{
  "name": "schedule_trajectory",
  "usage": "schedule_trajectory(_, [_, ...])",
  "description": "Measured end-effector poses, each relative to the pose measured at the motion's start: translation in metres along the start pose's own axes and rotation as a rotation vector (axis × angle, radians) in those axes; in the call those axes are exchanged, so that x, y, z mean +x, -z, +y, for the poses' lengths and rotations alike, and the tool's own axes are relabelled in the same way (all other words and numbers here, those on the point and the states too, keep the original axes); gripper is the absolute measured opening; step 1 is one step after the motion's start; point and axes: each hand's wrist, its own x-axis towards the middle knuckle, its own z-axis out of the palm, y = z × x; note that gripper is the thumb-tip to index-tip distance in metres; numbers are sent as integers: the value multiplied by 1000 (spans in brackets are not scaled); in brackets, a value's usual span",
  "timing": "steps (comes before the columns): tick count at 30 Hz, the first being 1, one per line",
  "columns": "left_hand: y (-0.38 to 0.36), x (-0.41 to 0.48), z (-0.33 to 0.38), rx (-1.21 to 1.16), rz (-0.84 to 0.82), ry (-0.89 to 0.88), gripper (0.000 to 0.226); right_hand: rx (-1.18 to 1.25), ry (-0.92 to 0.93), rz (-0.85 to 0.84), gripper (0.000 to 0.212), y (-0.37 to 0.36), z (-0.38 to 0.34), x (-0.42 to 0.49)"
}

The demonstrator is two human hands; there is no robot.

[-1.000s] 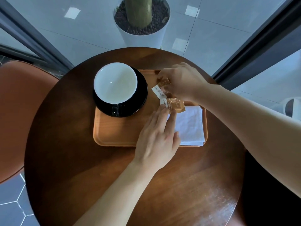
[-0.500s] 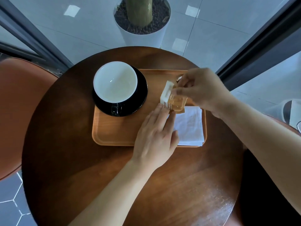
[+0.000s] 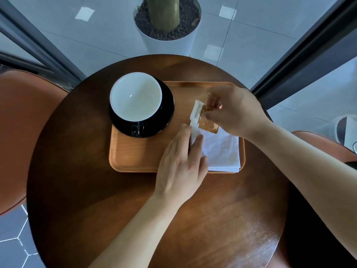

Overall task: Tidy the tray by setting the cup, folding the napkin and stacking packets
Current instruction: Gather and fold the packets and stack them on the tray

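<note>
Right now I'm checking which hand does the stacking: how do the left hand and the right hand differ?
The left hand lies flat, palm down, fingers extended over the napkin's edge; the right hand is curled, pinching a packet. The left hand reaches from the near side, the right hand from the right. The left hand grips nothing. Both are bare and over the tray.
</note>
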Motion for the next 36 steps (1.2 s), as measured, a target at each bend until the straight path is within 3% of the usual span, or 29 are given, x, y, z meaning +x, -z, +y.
schedule_trajectory(3, [0,2,-1,79,-79,27,50,186,-113,152,19,0,2,1])
schedule_trajectory(5, [-1,3,0,115,-127,41,55,278,-184,158,24,-6,-3,3])
schedule_trajectory(8, [-4,2,-1,127,-157,40,57,119,-133,108,31,-16,-8,-2])
schedule_trajectory(11, [-6,1,-2,157,-161,25,59,-61,-17,179,25,-19,-5,-12])
schedule_trajectory(17, [-4,3,1,114,-164,55,59,-11,59,124,19,-15,3,-15])
schedule_trajectory(21, [3,5,1,-117,-63,169,58,-50,89,86,17,-19,4,-13])
schedule_trajectory(28, [13,30,10,-294,-151,301,69,-70,70,117,11,-27,-1,-11])
schedule_trajectory(33, [20,36,10,-265,-81,327,48,-94,78,112,24,-24,2,-11])
schedule_trajectory(36, [21,38,12,-240,-98,308,55,-155,125,75,28,-23,2,-3])
